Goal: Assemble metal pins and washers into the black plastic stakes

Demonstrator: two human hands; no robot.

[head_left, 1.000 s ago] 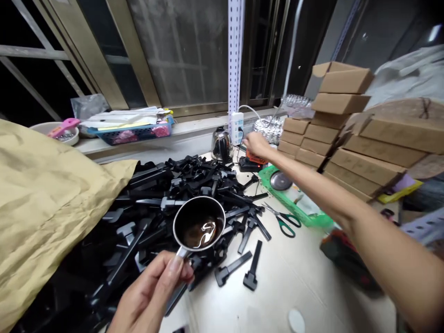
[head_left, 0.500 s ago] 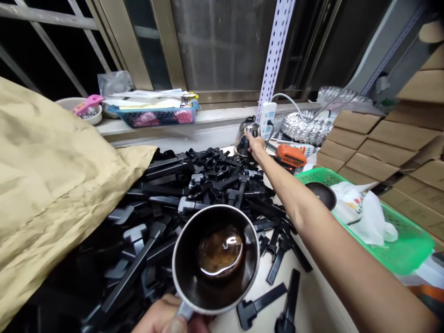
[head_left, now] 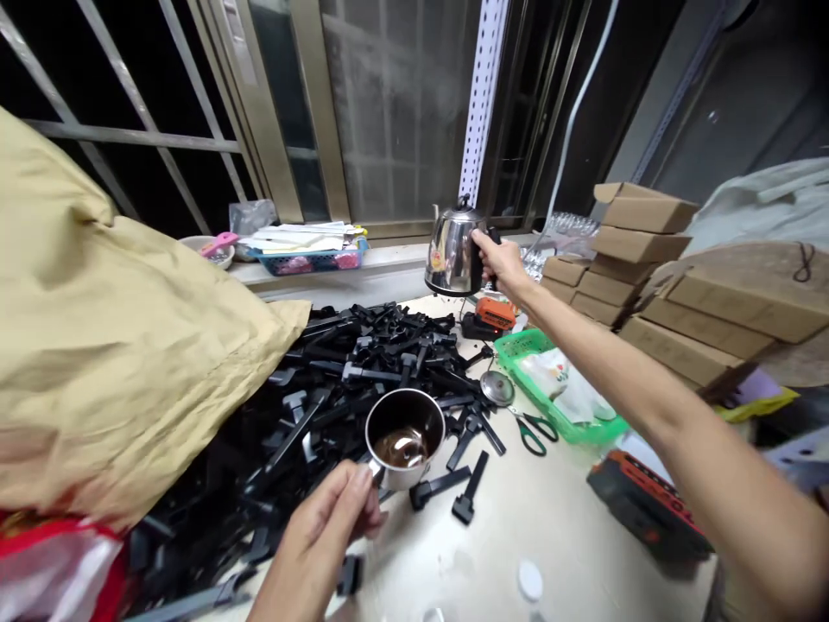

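Observation:
My left hand (head_left: 337, 518) grips the handle of a metal mug (head_left: 405, 436), held over the table in front of me. Some brown liquid lies in the bottom of the mug. Farther off, my right hand (head_left: 500, 259) is closed round the dark handle of a shiny steel kettle (head_left: 453, 250). The kettle hangs upright in the air, its spout turned left, its lid on. Beneath and to the left of the mug spreads a heap of black plastic parts (head_left: 363, 363). Most of the kettle's handle is hidden by my fingers.
A large brown paper sheet (head_left: 148, 328) covers the left side. To the right are scissors (head_left: 534, 430), a round metal lid (head_left: 497, 388), a green basket (head_left: 570, 428), orange-black battery packs (head_left: 496, 313) and stacked cardboard boxes (head_left: 648, 225). A blue tray (head_left: 311, 261) of papers stands on the windowsill.
My right hand has lifted the kettle from the back of the table into the air. The mug in my left hand is now farther from the camera, and the view takes in more of the table.

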